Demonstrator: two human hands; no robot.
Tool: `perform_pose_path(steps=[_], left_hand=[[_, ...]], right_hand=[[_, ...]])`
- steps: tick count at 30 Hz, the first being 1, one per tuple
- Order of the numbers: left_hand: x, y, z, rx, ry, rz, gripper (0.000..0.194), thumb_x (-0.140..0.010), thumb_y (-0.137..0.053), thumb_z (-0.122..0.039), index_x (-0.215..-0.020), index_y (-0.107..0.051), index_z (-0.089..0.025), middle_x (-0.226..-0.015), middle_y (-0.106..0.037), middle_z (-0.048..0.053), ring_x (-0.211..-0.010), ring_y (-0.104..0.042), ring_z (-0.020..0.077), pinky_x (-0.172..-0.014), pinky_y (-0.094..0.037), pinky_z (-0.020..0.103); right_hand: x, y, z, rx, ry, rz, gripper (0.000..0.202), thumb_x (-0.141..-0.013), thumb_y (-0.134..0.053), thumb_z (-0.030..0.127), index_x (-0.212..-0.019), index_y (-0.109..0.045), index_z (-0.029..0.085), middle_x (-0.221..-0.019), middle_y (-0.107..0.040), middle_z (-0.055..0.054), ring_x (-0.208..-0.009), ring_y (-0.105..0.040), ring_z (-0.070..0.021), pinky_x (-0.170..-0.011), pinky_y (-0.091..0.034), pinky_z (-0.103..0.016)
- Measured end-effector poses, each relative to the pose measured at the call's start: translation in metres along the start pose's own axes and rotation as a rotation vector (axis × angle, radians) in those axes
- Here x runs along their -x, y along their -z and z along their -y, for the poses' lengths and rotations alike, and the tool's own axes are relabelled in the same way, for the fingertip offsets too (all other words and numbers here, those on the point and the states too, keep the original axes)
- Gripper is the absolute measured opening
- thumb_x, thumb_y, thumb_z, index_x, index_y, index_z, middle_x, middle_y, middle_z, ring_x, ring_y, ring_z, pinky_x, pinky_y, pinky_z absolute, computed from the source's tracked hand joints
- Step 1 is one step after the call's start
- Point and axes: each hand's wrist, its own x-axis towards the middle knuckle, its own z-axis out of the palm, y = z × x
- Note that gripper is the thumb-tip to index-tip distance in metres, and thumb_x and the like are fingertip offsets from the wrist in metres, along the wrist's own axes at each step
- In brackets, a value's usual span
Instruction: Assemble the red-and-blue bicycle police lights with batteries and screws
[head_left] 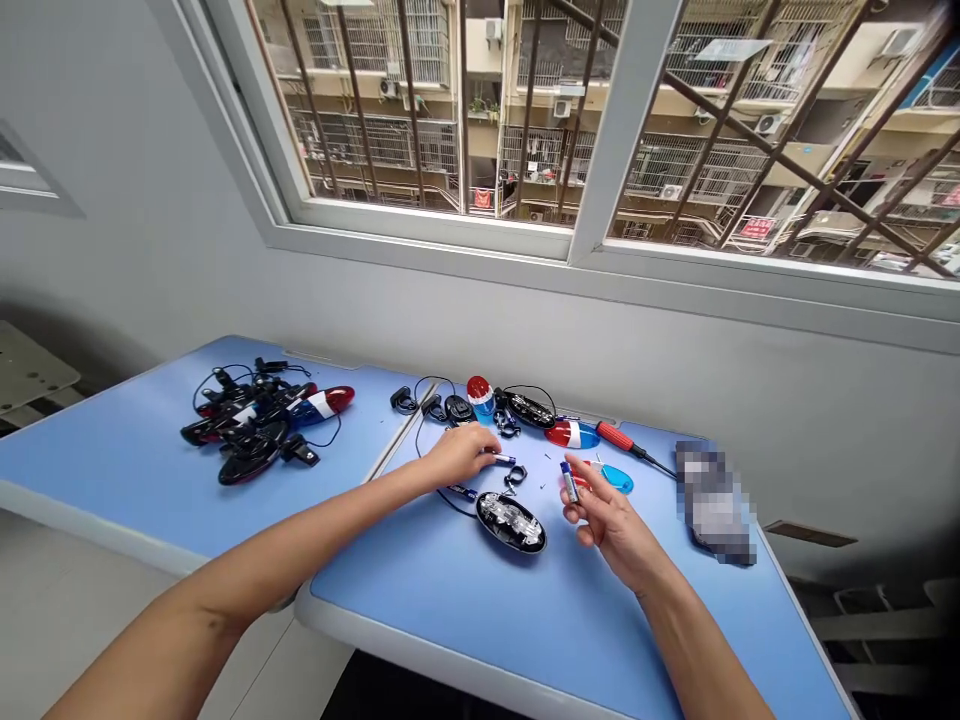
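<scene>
The right hand [611, 520] pinches a small battery [569, 482], light and smooth; best held mid-body. The left hand [459, 455] closes on another battery [501, 459] on the bench [450, 590].

Two blue benches [135, 470], two hands [457, 455], two small batteries [570, 483], one red-handled screwdriver [619, 438], one open black light housing [511, 521], one heap of wired lights [255, 420], one window [600, 130]

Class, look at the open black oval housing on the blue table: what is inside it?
Inside the open black oval housing sit shiny silver reflector cups in a cluster. Anything beneath them is covered, and its underside is hidden against the blue table.
</scene>
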Motion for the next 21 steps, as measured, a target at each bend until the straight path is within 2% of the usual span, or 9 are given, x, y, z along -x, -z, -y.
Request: perform_pose_path(steps=[4,8,11,14,18,21], left_hand=[[0.016,0.002,-0.007,-0.030,-0.044,-0.007,0.014,-0.085,-0.064,-0.025,-0.096,-0.072,-0.024,-0.095,-0.070,0.007,-0.093,-0.059,0.0261,-0.078,-0.049,0.035],[0.030,0.012,-0.026,0.043,-0.130,-0.045,0.022,-0.092,-0.058,-0.027,-0.111,-0.067,-0.023,-0.107,-0.068,0.008,-0.102,-0.058,0.0250,-0.088,-0.048,0.037],[0.039,0.019,-0.040,0.183,-0.211,0.038,0.023,-0.094,-0.058,-0.027,-0.115,-0.065,-0.022,-0.108,-0.068,0.008,-0.101,-0.059,0.0229,-0.090,-0.048,0.037],[0.045,0.028,-0.044,0.241,-0.227,0.145,0.028,-0.092,-0.062,-0.026,-0.120,-0.063,-0.023,-0.113,-0.067,0.009,-0.105,-0.059,0.0231,-0.092,-0.048,0.037],[0.049,0.037,-0.038,0.186,-0.218,0.243,0.045,-0.085,-0.072,-0.025,-0.128,-0.058,-0.024,-0.121,-0.064,0.008,-0.113,-0.055,0.0249,-0.097,-0.046,0.039],[0.051,0.038,-0.035,0.101,-0.228,0.280,0.055,-0.079,-0.076,-0.021,-0.130,-0.055,-0.023,-0.121,-0.064,0.008,-0.113,-0.054,0.0257,-0.096,-0.046,0.040]], right_hand=[[0.004,-0.006,-0.001,-0.089,-0.015,0.061,0.059,-0.075,-0.077,0.037,-0.131,-0.058,0.033,-0.087,-0.058,0.000,-0.064,-0.052,-0.0083,-0.041,-0.032,-0.015],[0.004,-0.007,-0.001,-0.162,-0.061,0.062,0.055,-0.073,-0.079,0.037,-0.124,-0.059,0.027,-0.084,-0.061,0.000,-0.057,-0.053,-0.0074,-0.037,-0.027,-0.015],[0.003,-0.007,-0.001,-0.186,-0.084,0.046,0.049,-0.071,-0.080,0.037,-0.112,-0.057,0.023,-0.080,-0.064,-0.001,-0.051,-0.051,-0.0070,-0.034,-0.024,-0.014],[0.002,-0.008,-0.001,-0.197,-0.108,0.010,0.047,-0.068,-0.082,0.037,-0.102,-0.052,0.022,-0.076,-0.066,-0.001,-0.047,-0.050,-0.0062,-0.034,-0.025,-0.014],[0.001,-0.011,-0.001,-0.176,-0.107,-0.054,0.051,-0.064,-0.086,0.037,-0.095,-0.047,0.022,-0.075,-0.067,-0.001,-0.049,-0.051,-0.0060,-0.036,-0.029,-0.013],[0.001,-0.012,-0.003,-0.124,-0.078,-0.081,0.054,-0.061,-0.088,0.038,-0.092,-0.047,0.023,-0.078,-0.068,-0.001,-0.056,-0.054,-0.0081,-0.038,-0.033,-0.014]])
